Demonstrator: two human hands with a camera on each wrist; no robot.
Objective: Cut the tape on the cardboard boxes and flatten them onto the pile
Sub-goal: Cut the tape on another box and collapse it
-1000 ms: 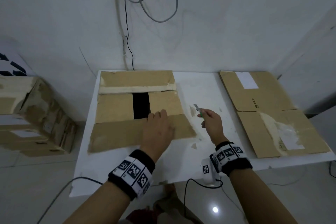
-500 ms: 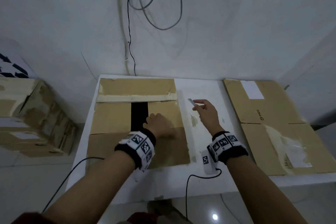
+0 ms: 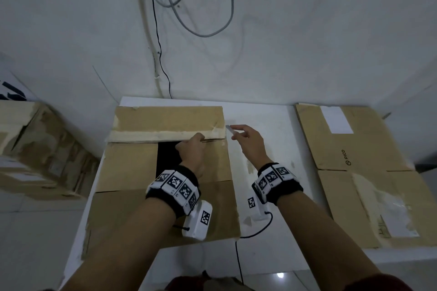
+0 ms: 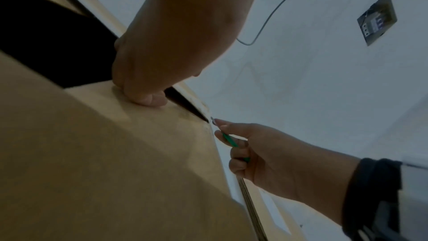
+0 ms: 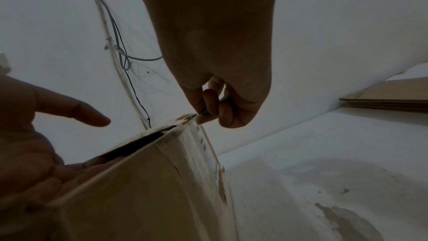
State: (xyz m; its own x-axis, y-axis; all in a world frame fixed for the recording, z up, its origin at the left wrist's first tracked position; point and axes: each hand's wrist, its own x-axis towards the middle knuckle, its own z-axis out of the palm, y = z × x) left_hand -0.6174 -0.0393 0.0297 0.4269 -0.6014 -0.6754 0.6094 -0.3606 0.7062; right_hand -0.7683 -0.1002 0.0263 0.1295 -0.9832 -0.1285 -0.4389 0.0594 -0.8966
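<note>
An open brown cardboard box [image 3: 132,165] stands on the left of the white table [image 3: 264,120]. Its far flap [image 3: 165,120] carries pale tape along its edge. My left hand [image 3: 191,151] curls its fingers [image 4: 148,98] into the dark gap under that flap's edge; the thumb [image 5: 92,118] stands free above. My right hand [image 3: 248,142] pinches a small green-handled cutter [image 4: 230,139], blade tip [image 5: 195,115] at the box's far right corner [image 5: 185,117]. The flattened pile [image 3: 354,160] lies on the table's right.
More taped boxes [image 3: 35,149] stand off the table to the left. Cables [image 3: 201,19] hang on the wall behind. A thin black cable [image 3: 237,262] runs from my right wrist over the table's front edge. A bare white strip separates box and pile.
My left hand slid from the near flap across the box to the far flap's edge. My right hand carried the cutter away from me to the box's far right corner.
</note>
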